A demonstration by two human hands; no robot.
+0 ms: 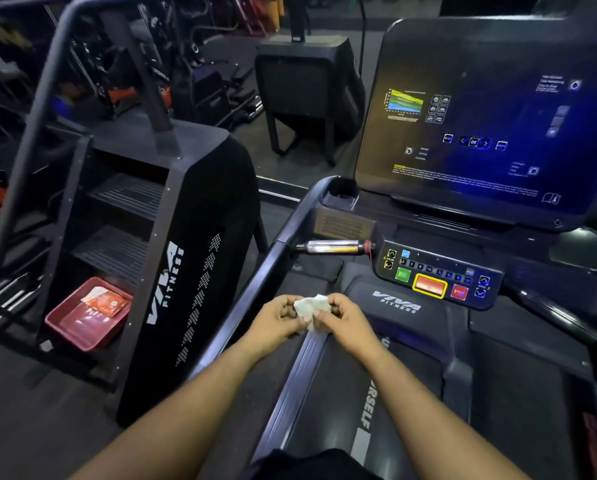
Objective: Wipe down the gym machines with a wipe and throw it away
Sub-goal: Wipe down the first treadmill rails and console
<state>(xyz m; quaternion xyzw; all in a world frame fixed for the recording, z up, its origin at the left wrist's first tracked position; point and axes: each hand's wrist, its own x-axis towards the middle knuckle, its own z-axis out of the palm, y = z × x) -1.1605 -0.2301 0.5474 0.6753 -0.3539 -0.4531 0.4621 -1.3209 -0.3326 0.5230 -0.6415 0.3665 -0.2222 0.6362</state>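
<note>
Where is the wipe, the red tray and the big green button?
wipe (311, 306), head view, on its crumpled white middle between both hands.
red tray (69, 330), head view, on its bare floor.
green button (403, 274), head view, on its face.

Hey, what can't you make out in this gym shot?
- Head view: most of the wipe, covered by the left hand and right hand.
- Small text on the treadmill screen, too blurred to read.
- Packet label in the red tray, too small.

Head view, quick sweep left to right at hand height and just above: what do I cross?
red tray → stair machine → left hand → wipe → right hand → orange stop button → red button
</note>
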